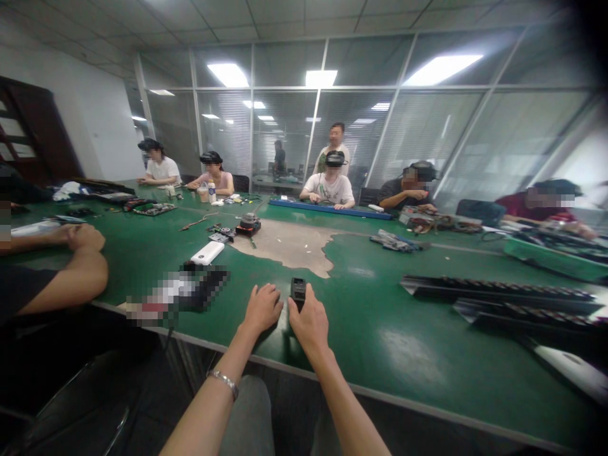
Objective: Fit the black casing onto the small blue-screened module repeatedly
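On the green table (361, 323), close to its near edge, my left hand (263, 309) rests palm down. Its fingers lie loosely bent on the surface and nothing shows in them. Just to the right, my right hand (311, 324) is closed around a small black boxy device (298, 289), thumb on the near side. The upper end of the device sticks out above the fingers; its lower part is hidden by the hand. A small gap separates the two hands.
Left of my hands are a white power bank (208, 253) and a blurred-out item. Beyond lie a black-and-orange device (249, 223) and a worn brown patch (289, 244). Long black strips (498, 288) and a green basket (553, 258) are at right. Several people sit around.
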`<state>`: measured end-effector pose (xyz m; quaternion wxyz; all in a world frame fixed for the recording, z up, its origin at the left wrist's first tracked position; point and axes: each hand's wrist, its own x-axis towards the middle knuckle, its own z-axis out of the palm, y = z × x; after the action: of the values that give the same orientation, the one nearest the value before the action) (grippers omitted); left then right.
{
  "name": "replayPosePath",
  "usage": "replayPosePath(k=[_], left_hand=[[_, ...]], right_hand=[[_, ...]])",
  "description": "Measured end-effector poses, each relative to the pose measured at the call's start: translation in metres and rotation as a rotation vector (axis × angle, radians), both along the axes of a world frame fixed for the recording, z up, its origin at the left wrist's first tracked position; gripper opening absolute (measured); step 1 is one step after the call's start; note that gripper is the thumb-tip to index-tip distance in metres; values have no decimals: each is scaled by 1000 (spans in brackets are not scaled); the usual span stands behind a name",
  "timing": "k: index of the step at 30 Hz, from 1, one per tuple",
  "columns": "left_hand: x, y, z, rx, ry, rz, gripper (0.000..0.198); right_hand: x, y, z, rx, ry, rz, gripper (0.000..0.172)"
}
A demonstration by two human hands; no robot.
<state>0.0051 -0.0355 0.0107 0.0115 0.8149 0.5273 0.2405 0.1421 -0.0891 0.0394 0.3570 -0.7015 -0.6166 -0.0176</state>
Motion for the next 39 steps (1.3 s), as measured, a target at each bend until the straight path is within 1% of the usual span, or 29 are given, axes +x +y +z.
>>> replayPosePath(k=[5, 7, 11, 14, 19, 26, 34, 39], left_hand=[[0, 3, -2, 0, 10, -11, 32], [-1, 4, -3, -1, 16, -13, 33], [-1, 3, -2, -6, 31, -8, 33], [0, 2, -2, -3, 33, -12, 33], [1, 1, -3, 30, 23, -12, 32], [4, -2, 0, 32, 36, 1, 31], [6, -3, 0, 30, 38, 26, 31], [5, -4, 2, 3, 26, 30, 32]], right_hand=[[-1, -9, -14, -51, 3, 1, 68], [0, -10, -19, -17, 11, 24, 73], [1, -3, -26, 116, 47, 71, 82], [1, 1, -32, 150, 90, 71, 81], [0, -3, -43, 102, 105, 50, 74], [0, -9, -41, 70, 72, 27, 74], [1, -10, -43, 150, 112, 47, 74], [-1, -11, -35, 187, 178, 26, 78]])
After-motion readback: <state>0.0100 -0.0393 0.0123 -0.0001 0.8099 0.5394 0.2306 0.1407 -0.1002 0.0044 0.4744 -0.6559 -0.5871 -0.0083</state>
